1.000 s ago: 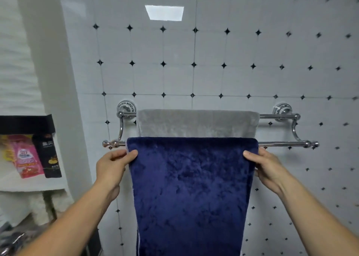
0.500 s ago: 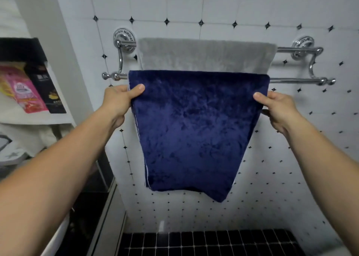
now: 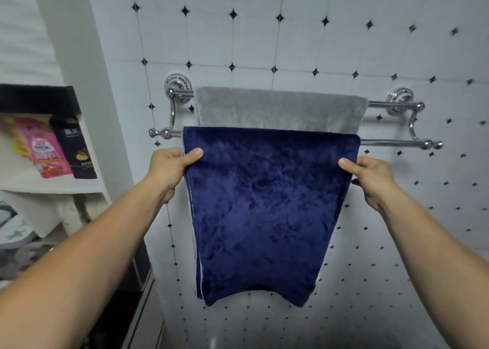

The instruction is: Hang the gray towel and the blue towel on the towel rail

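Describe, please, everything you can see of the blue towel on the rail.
The blue towel is dark navy, plush and slightly crushed, with a pale stitched edge down its left side. It hangs folded over the lower front bar of the chrome towel rail, in front of the gray towel. The left hand and right hand pinch its side edges near the top.
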Available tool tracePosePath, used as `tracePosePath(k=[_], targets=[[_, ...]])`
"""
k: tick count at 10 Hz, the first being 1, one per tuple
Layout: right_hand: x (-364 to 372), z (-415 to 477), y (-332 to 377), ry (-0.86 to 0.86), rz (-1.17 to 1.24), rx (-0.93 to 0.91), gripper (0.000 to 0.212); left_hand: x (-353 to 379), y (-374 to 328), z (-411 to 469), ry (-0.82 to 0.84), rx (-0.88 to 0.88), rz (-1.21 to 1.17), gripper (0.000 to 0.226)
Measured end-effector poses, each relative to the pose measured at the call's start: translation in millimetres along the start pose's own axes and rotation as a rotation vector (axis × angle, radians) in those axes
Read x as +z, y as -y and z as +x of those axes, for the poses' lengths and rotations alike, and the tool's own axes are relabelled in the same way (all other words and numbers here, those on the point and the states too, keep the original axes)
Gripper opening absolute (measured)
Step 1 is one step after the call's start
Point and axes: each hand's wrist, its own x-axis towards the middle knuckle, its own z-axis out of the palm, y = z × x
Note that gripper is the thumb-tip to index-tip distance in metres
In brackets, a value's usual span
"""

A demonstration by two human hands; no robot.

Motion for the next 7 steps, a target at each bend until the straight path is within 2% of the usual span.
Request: tracePosePath(k=[2,3,6,7], targets=[[0,-2,14,-0.004,0.002,-0.017,0.009,2,-15,-1,0.038,-0.013,0.072,0.01],[1,-6,16,0.012,0.006,0.01,0.011,-2,-18,-4,0.037,-0.019,0.077,0.023],[-7,-17,25,0.016,-0.068,0.065,0.017,-27,-33,-17,-0.053,-0.025,0.234,0.002],[-16,-29,29,-0.058,-0.137,0.07,0.021,-45,-54,-32,-0.018,0.071,0.26,0.002]])
